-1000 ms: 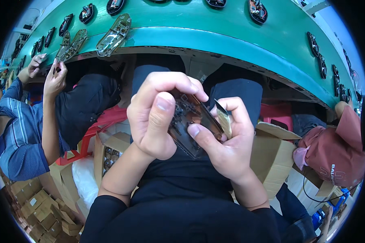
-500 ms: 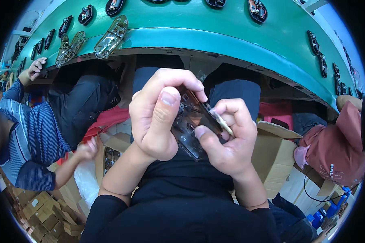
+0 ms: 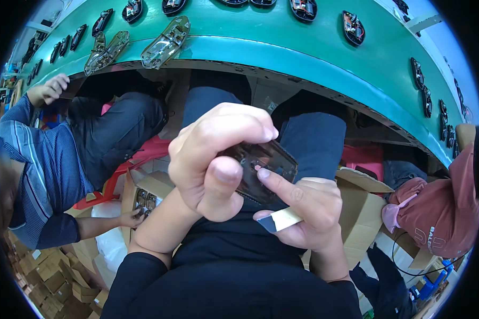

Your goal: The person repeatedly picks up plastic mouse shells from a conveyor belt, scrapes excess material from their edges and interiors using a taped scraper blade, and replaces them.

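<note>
My left hand (image 3: 210,159) is closed round a dark, see-through plastic shell (image 3: 277,165), held in front of my lap with its moulded inside partly showing. The hand's curled fingers and thumb cover the shell's left end. My right hand (image 3: 318,210) points its index finger onto the shell, the fingertip beside a small pinkish spot. Between the thumb and the folded fingers of that same hand sits a flat grey blade (image 3: 270,222) with a cream-coloured wrapped grip (image 3: 286,218).
A green bench (image 3: 239,26) curves across the far side. Two clear-shell assemblies (image 3: 166,43) lie near its edge, with several dark open housings (image 3: 353,27) farther along. People sit left (image 3: 53,165) and right (image 3: 436,207). Open cartons (image 3: 359,210) flank my legs.
The shell has turned in my left hand. My right hand has moved from the shell's edge, stretching its index finger onto the inside. The left neighbour's lower hand has reached to a carton.
</note>
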Available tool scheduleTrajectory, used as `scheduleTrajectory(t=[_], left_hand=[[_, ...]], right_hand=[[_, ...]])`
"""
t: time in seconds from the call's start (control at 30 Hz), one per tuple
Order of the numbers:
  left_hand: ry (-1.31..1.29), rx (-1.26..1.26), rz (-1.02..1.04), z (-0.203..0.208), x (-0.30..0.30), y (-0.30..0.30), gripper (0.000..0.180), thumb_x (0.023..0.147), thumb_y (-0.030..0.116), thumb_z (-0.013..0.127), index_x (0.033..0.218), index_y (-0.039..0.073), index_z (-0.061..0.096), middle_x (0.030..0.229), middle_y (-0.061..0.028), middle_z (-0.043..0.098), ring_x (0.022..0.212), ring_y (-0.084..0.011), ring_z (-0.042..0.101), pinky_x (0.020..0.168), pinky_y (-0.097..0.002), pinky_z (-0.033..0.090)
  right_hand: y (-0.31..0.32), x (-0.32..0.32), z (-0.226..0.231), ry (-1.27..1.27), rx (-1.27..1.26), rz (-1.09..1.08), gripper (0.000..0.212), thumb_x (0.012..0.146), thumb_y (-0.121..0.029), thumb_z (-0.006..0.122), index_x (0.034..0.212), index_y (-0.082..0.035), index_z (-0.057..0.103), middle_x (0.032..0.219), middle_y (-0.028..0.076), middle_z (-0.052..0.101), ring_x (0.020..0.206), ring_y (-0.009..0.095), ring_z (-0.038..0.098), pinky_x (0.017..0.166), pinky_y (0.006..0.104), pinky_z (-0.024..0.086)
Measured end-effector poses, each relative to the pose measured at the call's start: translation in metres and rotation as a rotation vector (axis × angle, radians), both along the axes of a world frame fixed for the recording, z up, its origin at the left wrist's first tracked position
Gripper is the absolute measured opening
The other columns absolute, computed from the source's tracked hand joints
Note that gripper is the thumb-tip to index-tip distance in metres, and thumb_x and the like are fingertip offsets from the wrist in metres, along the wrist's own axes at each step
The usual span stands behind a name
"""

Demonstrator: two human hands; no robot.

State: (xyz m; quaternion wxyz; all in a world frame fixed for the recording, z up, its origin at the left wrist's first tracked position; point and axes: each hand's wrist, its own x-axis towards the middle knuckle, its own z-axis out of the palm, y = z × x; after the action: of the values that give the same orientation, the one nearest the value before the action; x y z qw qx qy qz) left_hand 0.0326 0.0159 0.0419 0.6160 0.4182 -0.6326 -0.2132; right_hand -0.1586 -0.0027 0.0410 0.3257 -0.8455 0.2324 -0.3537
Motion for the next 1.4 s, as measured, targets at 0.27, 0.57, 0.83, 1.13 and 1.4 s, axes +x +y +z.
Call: scheduleTrajectory(t=[0.27, 0.57, 0.83, 1.13, 1.4], left_hand=[[-0.09, -0.096, 0.041, 0.009, 0.006, 0.008, 0.053, 0.105, 0.053, 0.025, 0.107, 0.004, 0.046, 0.093, -0.019, 0.063, 0.082, -0.0229, 0.062, 0.073, -0.0323, 0.053], [-0.078, -0.142, 0.028, 0.001, 0.006, 0.009, 0.047, 0.106, 0.047, 0.029, 0.105, 0.003, 0.046, 0.093, -0.0197, 0.064, 0.078, -0.0234, 0.064, 0.069, -0.0336, 0.056], [-0.036, -0.133, 0.042, -0.006, 0.007, 0.014, 0.047, 0.106, 0.047, 0.03, 0.107, 0.004, 0.046, 0.095, -0.019, 0.063, 0.08, -0.0241, 0.064, 0.071, -0.0361, 0.057], [-0.097, -0.147, 0.038, -0.006, 0.014, 0.014, 0.051, 0.105, 0.053, 0.024, 0.114, 0.007, 0.043, 0.098, -0.0191, 0.058, 0.077, -0.025, 0.062, 0.066, -0.0375, 0.057], [-0.123, -0.138, 0.02, -0.004, 0.014, 0.01, 0.052, 0.104, 0.054, 0.024, 0.114, 0.007, 0.043, 0.096, -0.0192, 0.059, 0.074, -0.0254, 0.062, 0.063, -0.0377, 0.057]], right_hand=[[0.004, 0.0, 0.004, 0.023, 0.027, 0.063, 0.054, 0.072, -0.028, 0.085, 0.117, -0.002, 0.07, 0.058, 0.003, 0.057, 0.044, 0.016, 0.053, 0.047, 0.0279, 0.041], [0.012, 0.006, -0.005, -0.016, 0.003, 0.016, 0.055, 0.072, -0.026, 0.084, 0.121, -0.005, 0.069, 0.056, 0.002, 0.052, 0.045, 0.016, 0.053, 0.047, 0.0286, 0.041], [0.01, 0.011, -0.006, -0.083, 0.068, 0.004, 0.053, 0.072, -0.023, 0.085, 0.118, -0.004, 0.07, 0.056, 0.001, 0.056, 0.044, 0.015, 0.054, 0.046, 0.0277, 0.042], [0.006, 0.02, -0.004, -0.153, 0.218, 0.039, 0.044, 0.072, -0.015, 0.086, 0.109, 0.001, 0.069, 0.064, 0.007, 0.065, 0.051, 0.018, 0.063, 0.05, 0.0283, 0.048], [0.008, 0.017, -0.01, -0.113, 0.205, 0.034, 0.046, 0.072, -0.011, 0.086, 0.113, 0.001, 0.067, 0.062, 0.006, 0.064, 0.051, 0.018, 0.063, 0.052, 0.0277, 0.048]])
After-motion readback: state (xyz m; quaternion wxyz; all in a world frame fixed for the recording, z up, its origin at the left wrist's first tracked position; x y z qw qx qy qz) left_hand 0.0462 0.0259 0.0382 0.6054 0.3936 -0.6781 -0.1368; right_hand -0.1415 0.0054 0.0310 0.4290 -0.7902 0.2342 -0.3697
